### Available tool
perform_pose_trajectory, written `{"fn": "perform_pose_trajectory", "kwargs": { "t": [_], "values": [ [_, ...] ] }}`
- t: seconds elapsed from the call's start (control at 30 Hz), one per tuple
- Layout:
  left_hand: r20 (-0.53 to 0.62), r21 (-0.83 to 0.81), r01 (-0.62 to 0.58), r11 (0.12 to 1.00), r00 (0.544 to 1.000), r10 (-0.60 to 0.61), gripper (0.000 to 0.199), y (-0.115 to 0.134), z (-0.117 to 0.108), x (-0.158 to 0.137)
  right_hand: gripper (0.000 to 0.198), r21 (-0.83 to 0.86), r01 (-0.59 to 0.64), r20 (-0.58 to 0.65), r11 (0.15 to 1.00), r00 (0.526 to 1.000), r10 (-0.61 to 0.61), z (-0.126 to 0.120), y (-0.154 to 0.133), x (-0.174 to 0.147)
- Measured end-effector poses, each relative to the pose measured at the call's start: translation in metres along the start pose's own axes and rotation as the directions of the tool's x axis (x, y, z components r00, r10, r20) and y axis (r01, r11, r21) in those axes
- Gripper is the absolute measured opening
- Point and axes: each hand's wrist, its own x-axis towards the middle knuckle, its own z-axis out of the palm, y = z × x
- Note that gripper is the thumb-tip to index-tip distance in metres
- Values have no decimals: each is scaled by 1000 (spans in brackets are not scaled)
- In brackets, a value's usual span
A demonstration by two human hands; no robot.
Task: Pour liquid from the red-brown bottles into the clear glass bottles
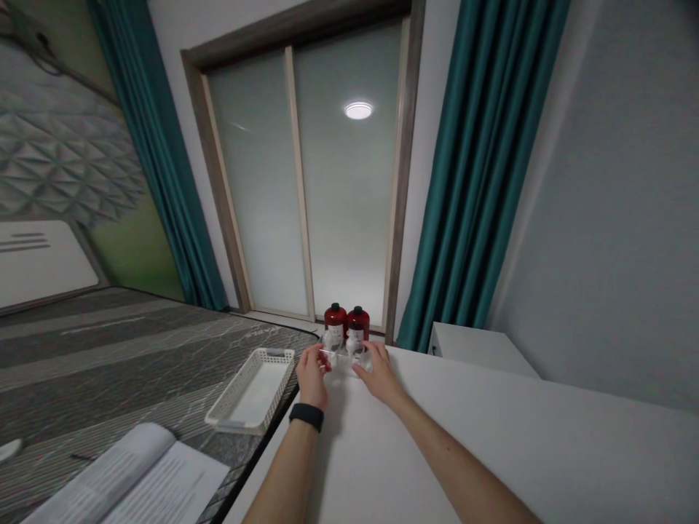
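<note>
Head camera view: the left hand [312,370], with a black band [306,415] on its wrist, and the right hand [378,370] grip opposite sides of a small clear holder [343,359], fingers curved, at the far end of a white table [464,429]. Two small whitish pump-topped items [352,343] stand in or just behind it; which is unclear. Behind are two red bottles [335,318] with black caps. Leftward, a white basket [234,424] and an open book [164,484] lie on a grey patterned surface [147,349]. Beyond, teal curtains [464,182] flank frosted sliding doors [349,211].
</note>
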Motion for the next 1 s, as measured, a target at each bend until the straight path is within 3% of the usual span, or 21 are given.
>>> {"fn": "perform_pose_trajectory", "kwargs": {
  "t": [0.27,0.47,0.57,0.7,0.8,0.93,1.0],
  "values": [
    [21,-68,18,998,1000,-16,32,6,0,0,44,26,-10,91,1000,996,8,-17,-1,-5],
    [198,13,-80,997,977,76,25,10,13,-21,37,-44,-50,88,998,995,54,-55,-2,-57],
    [350,106,-141,984,932,96,25,10,19,-34,20,-69,-42,124,997,991,50,-78,3,-85],
    [569,290,-228,930,822,24,26,5,23,-49,26,-89,-57,120,994,991,67,-99,3,-101],
    [663,399,-299,867,747,-48,28,0,22,-56,26,-86,-57,135,995,989,68,-102,-2,-102],
    [667,554,-460,694,744,-40,32,-1,19,-56,28,-83,-78,139,993,986,89,-98,-8,-104],
    [671,601,-476,642,737,-83,30,0,18,-55,28,-79,-82,146,994,985,93,-96,-11,-106]
  ]
}}
